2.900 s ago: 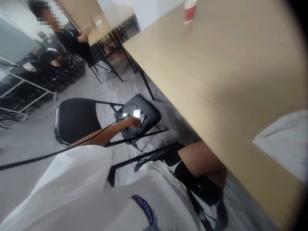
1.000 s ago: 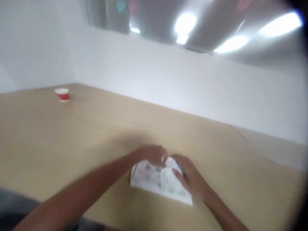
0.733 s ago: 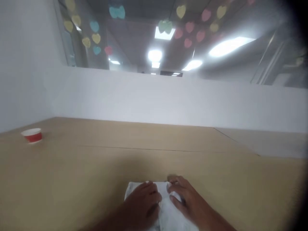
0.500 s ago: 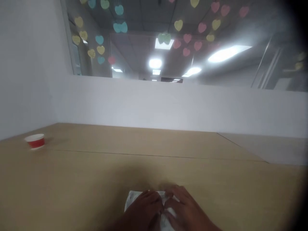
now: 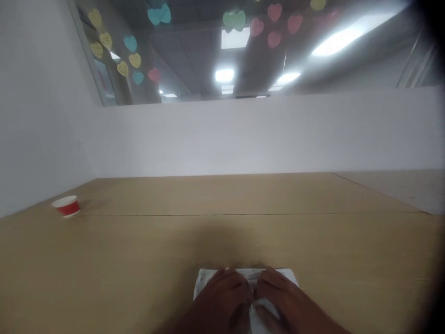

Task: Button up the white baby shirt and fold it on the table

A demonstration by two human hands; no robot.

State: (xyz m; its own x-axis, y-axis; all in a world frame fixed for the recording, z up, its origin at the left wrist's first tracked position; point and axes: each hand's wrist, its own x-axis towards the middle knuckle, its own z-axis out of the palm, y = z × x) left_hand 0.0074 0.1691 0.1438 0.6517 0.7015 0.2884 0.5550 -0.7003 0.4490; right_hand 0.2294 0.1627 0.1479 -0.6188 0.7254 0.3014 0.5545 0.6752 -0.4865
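A folded white cloth (image 5: 208, 277) lies on the wooden table (image 5: 139, 250) at the bottom middle of the view. My left hand (image 5: 222, 301) rests on its left half with the fingers stretched forward and lying flat. Beside it, touching, my right hand (image 5: 288, 304) lies flat on the right half, with a bunched bit of the cloth (image 5: 262, 310) showing between the two hands. The wrists and the near part of the cloth are cut off by the bottom edge.
A small red and white paper cup (image 5: 66, 206) stands far left on the table. A white partition wall (image 5: 243, 134) runs along the table's far edge. Above it, coloured paper hearts (image 5: 130, 44) hang on glass, under ceiling lights.
Earlier my left hand reached to a chair seat at my left. Since then both hands lie on the cloth. In the last half second the view shifted and the hands flattened side by side.
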